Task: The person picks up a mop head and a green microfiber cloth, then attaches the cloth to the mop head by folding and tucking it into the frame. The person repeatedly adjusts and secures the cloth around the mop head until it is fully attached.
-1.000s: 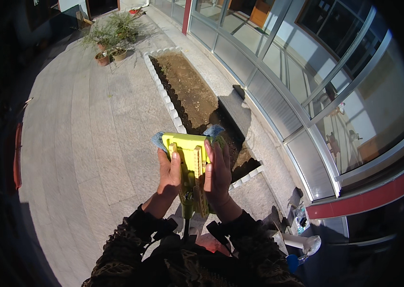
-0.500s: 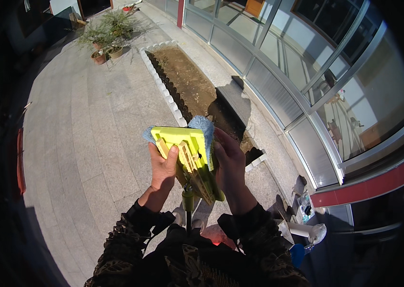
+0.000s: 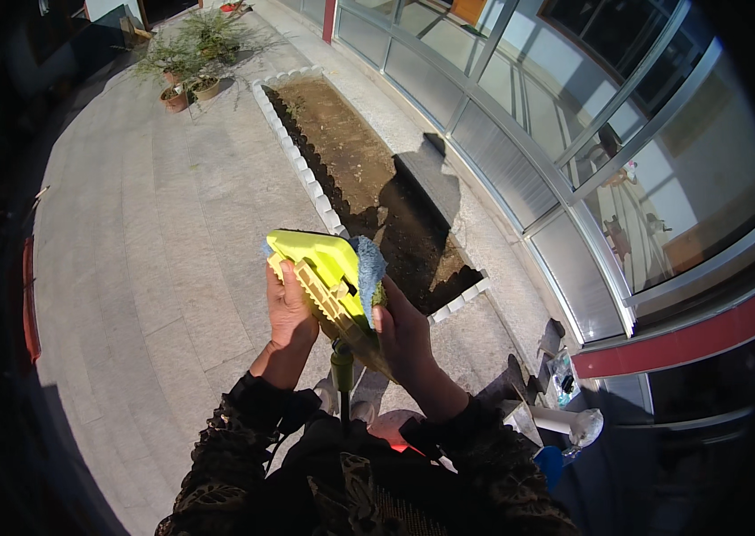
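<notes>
I hold a bright yellow-green plastic mop head up in front of me with both hands. A blue cloth pad is wrapped around its right and far edge. My left hand grips the head's left side from below. My right hand holds its right lower side, fingers on the cloth and plastic. A green handle runs down from the head toward my body.
I stand on a paved stone courtyard. A long soil bed edged with white blocks lies ahead. Glass wall panels run along the right. Potted plants stand far off. White and blue containers sit at lower right.
The mop head has tilted and turned so its left end points up-left. The blue cloth now shows more at the right edge. Both hands stay on it.
</notes>
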{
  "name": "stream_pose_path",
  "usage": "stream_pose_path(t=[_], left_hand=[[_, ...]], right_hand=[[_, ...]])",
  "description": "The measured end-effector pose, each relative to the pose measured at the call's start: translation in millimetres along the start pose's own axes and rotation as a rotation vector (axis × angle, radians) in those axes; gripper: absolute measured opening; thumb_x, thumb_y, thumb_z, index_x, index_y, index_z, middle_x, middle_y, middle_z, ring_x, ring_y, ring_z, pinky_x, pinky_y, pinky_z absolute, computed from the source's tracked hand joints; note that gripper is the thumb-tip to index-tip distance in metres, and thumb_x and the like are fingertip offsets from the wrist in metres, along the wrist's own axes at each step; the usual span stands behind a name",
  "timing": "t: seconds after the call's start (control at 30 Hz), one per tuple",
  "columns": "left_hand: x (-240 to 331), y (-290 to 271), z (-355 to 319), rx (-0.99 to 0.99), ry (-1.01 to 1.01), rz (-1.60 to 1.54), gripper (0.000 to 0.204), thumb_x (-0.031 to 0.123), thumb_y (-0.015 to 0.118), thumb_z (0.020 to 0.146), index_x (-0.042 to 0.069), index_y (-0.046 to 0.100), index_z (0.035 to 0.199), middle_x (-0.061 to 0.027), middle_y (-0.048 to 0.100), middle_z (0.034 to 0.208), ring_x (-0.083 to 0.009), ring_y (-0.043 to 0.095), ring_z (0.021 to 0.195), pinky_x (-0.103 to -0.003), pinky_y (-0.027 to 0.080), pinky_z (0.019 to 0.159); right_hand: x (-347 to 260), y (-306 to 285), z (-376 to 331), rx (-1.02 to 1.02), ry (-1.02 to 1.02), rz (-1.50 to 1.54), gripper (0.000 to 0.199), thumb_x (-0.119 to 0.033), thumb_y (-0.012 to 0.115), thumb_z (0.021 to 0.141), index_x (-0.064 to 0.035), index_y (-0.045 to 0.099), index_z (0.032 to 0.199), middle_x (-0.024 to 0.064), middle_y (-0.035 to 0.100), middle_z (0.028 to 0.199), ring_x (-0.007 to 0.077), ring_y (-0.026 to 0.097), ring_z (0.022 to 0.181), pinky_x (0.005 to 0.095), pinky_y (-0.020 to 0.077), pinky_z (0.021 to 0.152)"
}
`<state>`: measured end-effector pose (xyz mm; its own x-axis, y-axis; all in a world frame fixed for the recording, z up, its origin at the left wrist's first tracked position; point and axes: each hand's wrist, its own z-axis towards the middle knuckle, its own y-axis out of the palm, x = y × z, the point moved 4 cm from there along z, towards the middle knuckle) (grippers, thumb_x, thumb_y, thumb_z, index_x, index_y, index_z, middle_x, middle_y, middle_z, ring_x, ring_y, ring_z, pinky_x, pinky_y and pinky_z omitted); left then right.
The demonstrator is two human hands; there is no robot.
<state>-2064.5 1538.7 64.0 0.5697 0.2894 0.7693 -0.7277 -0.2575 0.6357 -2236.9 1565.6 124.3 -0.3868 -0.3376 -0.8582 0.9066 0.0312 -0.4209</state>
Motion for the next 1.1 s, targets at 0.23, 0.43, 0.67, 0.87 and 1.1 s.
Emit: stream_pose_path(t=[0.23,0.43,0.67,0.87,1.1], left_hand=[[-15.5,11.1,16.0,-0.003,-0.065,-0.276,0.052,0.05,0.044,0.102,0.007,0.052,0.131,-0.0083,0.062,0.125,-0.0245,0.06,0.114,-0.04,0.048,0.101],[16.4,42.9,31.4,-0.072,-0.076,-0.368,0.048,0.044,0.048,0.102,0.008,0.05,0.133,-0.0065,0.061,0.126,-0.0208,0.06,0.115,-0.035,0.048,0.101],[60.4,63.2,37.2,-0.073,-0.207,-0.349,0.053,0.053,0.039,0.104,0.013,0.041,0.139,-0.0037,0.053,0.134,-0.0186,0.05,0.124,-0.035,0.041,0.106],[83.6,77.7,42.8,-0.089,-0.114,-0.446,0.052,0.052,0.05,0.1,0.014,0.045,0.135,-0.0004,0.056,0.124,-0.015,0.054,0.115,-0.033,0.044,0.101],[103.0,84.0,50.3,-0.279,-0.18,-0.486,0.058,0.051,0.065,0.091,0.011,0.046,0.128,-0.0016,0.059,0.107,-0.0145,0.06,0.098,-0.031,0.056,0.081]], right_hand=[[-54.5,-10.8,25.7,-0.132,-0.063,-0.238,0.052,-0.015,0.061,0.092,-0.0049,0.046,0.141,0.0219,0.064,0.111,0.0395,0.065,0.099,0.0455,0.0519,0.081],[-100.7,-5.0,76.9,-0.213,-0.149,-0.318,0.036,-0.009,0.057,0.091,0.0035,0.051,0.124,0.0241,0.063,0.112,0.0413,0.059,0.11,0.048,0.0491,0.089],[-170.3,-3.2,113.5,-0.296,-0.459,-0.287,0.053,-0.005,0.053,0.096,-0.0065,0.038,0.146,0.0249,0.056,0.128,0.0402,0.059,0.119,0.0418,0.0477,0.096],[-213.2,1.6,128.2,-0.41,-0.404,-0.499,0.06,-0.013,0.055,0.096,-0.0086,0.031,0.151,0.0208,0.051,0.138,0.0408,0.066,0.099,0.0418,0.0535,0.087],[-244.6,12.7,131.4,-0.534,-0.342,-0.712,0.079,-0.021,0.059,0.096,-0.0073,0.011,0.157,0.0316,0.057,0.109,0.0387,0.066,0.09,0.0392,0.0531,0.079]])
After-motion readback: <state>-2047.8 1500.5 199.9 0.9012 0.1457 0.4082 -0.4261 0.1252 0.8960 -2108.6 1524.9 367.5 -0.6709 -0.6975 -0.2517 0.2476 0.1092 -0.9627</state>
